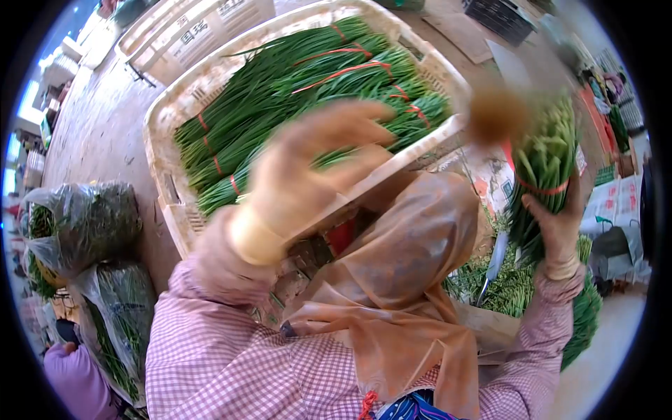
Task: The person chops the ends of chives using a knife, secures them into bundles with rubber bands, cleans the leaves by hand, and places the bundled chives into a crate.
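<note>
My right hand (562,227) grips a bunch of garlic chives (546,161) at the right; the bunch is tied with a red band and its cut ends point up. Over the near side of a white plastic crate (155,126), my left hand (308,164), gloved and smeared by motion, has its fingers apart and nothing in it. Several banded bundles of chives (273,91) lie side by side in the crate. Just below the held bunch is a slim light-blue tool (495,257) with a thin dark tip. A brown blur (498,115) beside the bunch cannot be made out.
Loose greens (500,287) lie beside my apron-covered knee (413,231). Plastic bags of greens (91,224) stand at the left, near a person in purple (80,385). Behind the crate stands another white crate (196,38); a black crate (500,21) is farther back.
</note>
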Demonstrator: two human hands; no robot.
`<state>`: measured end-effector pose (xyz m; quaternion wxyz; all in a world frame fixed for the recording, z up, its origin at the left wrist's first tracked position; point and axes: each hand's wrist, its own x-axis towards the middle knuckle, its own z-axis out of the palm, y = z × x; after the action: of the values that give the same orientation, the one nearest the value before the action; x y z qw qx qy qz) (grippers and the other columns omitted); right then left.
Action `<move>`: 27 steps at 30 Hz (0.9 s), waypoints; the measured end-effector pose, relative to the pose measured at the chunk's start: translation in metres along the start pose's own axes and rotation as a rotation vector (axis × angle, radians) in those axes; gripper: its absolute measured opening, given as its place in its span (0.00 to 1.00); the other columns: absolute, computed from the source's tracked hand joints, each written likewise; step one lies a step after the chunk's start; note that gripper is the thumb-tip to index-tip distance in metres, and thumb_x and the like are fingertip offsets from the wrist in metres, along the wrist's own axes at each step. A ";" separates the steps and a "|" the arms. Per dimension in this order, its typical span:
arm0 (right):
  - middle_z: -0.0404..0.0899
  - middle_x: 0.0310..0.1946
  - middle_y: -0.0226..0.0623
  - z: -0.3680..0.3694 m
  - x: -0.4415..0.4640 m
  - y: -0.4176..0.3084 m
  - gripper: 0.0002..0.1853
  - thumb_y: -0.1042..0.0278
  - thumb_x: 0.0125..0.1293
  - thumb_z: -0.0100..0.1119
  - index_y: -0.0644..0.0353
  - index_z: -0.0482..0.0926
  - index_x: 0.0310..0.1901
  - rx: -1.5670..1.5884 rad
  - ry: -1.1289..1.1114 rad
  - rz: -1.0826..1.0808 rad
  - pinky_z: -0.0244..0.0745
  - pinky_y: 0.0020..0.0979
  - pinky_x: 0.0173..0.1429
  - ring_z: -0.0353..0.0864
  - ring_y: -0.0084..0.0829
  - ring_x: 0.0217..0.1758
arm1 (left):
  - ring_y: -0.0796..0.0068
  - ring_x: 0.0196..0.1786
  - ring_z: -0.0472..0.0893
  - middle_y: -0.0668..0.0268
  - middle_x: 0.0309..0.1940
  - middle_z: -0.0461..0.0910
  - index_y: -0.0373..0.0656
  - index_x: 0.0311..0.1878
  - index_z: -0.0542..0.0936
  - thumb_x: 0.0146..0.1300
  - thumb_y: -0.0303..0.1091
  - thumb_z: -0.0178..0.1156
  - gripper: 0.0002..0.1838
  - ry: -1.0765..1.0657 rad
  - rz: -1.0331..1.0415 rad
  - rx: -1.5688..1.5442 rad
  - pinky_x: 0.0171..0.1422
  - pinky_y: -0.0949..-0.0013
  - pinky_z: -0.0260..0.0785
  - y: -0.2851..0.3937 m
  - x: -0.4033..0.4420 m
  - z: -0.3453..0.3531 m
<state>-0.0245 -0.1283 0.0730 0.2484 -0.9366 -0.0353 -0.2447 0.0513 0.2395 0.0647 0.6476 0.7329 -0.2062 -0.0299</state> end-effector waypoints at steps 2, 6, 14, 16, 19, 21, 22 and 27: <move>0.76 0.59 0.45 0.014 0.039 -0.018 0.44 0.77 0.47 0.75 0.65 0.65 0.68 -0.005 -0.088 -0.088 0.70 0.35 0.65 0.76 0.38 0.62 | 0.78 0.45 0.83 0.64 0.43 0.85 0.45 0.57 0.81 0.63 0.31 0.67 0.18 0.241 -0.078 0.050 0.49 0.75 0.77 -0.016 -0.005 -0.060; 0.76 0.60 0.45 0.077 0.110 -0.049 0.43 0.77 0.44 0.74 0.57 0.68 0.67 -0.073 -0.227 -0.498 0.74 0.37 0.64 0.77 0.46 0.61 | 0.76 0.47 0.82 0.61 0.44 0.85 0.36 0.56 0.80 0.65 0.29 0.65 0.17 0.539 -0.064 0.066 0.54 0.76 0.74 -0.043 -0.027 -0.138; 0.77 0.41 0.41 0.208 0.144 -0.120 0.55 0.73 0.37 0.77 0.45 0.62 0.73 -0.076 -0.385 -0.783 0.74 0.44 0.52 0.78 0.45 0.45 | 0.74 0.48 0.83 0.58 0.43 0.85 0.31 0.53 0.80 0.66 0.26 0.62 0.14 0.761 -0.084 0.047 0.57 0.74 0.74 -0.071 -0.051 -0.170; 0.76 0.40 0.41 0.224 0.144 -0.142 0.53 0.75 0.41 0.73 0.43 0.60 0.74 -0.080 -0.389 -0.816 0.74 0.44 0.49 0.78 0.45 0.44 | 0.74 0.47 0.84 0.58 0.43 0.85 0.30 0.53 0.80 0.66 0.26 0.62 0.14 0.805 -0.090 0.044 0.57 0.74 0.74 -0.071 -0.050 -0.176; 0.76 0.39 0.41 0.262 0.140 -0.163 0.50 0.82 0.48 0.63 0.40 0.58 0.75 -0.232 -0.381 -0.969 0.71 0.42 0.45 0.78 0.42 0.42 | 0.74 0.47 0.83 0.58 0.43 0.85 0.30 0.53 0.80 0.65 0.26 0.63 0.15 0.799 -0.026 0.070 0.56 0.74 0.74 -0.070 -0.047 -0.182; 0.76 0.38 0.41 0.291 0.120 -0.179 0.44 0.79 0.52 0.59 0.41 0.60 0.73 -0.255 -0.472 -1.011 0.71 0.42 0.45 0.78 0.41 0.42 | 0.75 0.47 0.83 0.58 0.43 0.85 0.30 0.53 0.80 0.65 0.25 0.63 0.15 0.795 -0.015 0.068 0.56 0.75 0.74 -0.071 -0.043 -0.185; 0.76 0.39 0.41 0.308 0.107 -0.180 0.41 0.78 0.54 0.57 0.41 0.61 0.72 -0.232 -0.540 -1.032 0.71 0.42 0.45 0.78 0.40 0.42 | 0.75 0.46 0.83 0.58 0.43 0.85 0.30 0.53 0.80 0.65 0.25 0.64 0.15 0.776 0.007 0.064 0.56 0.75 0.74 -0.072 -0.042 -0.187; 0.76 0.48 0.43 0.314 0.101 -0.181 0.47 0.66 0.44 0.75 0.44 0.65 0.70 -0.088 -0.873 -1.002 0.71 0.45 0.57 0.76 0.46 0.54 | 0.77 0.44 0.84 0.62 0.41 0.86 0.40 0.52 0.83 0.62 0.35 0.69 0.16 0.576 -0.085 0.265 0.47 0.75 0.77 -0.084 -0.035 -0.196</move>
<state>0.1684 0.1763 -0.0358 0.0292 -0.8294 -0.5536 0.0698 0.1027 0.4415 0.0078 0.5766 0.7971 0.0145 0.1789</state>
